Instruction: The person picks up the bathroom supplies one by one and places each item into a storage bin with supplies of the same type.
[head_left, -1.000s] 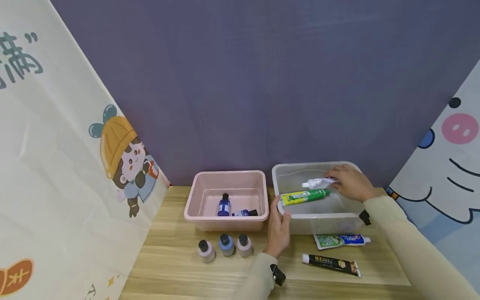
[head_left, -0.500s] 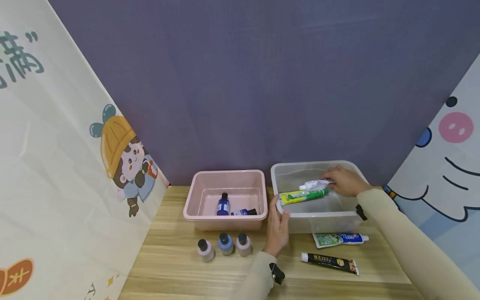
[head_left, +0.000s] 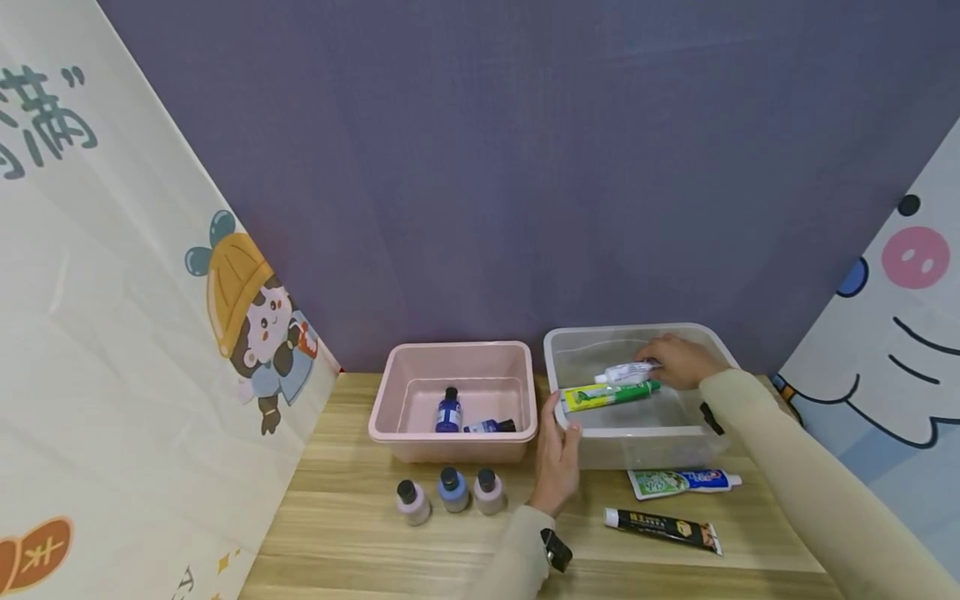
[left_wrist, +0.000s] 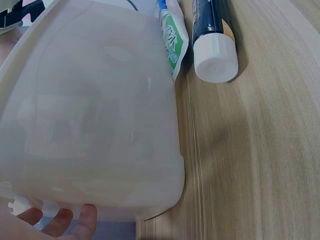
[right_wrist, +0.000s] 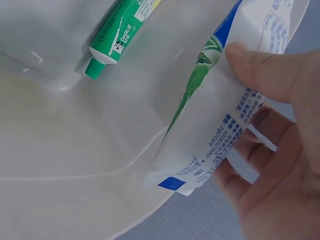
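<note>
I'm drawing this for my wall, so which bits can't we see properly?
Head view: the flat end of the white tube, hidden by the right hand; its printing is too small to read.
Head view: the lower side of the lying blue bottle, behind the front rim of the pink tub.
Left wrist view: the far end of the black tube, cut off by the top edge.

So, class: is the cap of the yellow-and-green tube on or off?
On: the right wrist view shows the green cap fitted over the end of the yellow-and-green tube.
</note>
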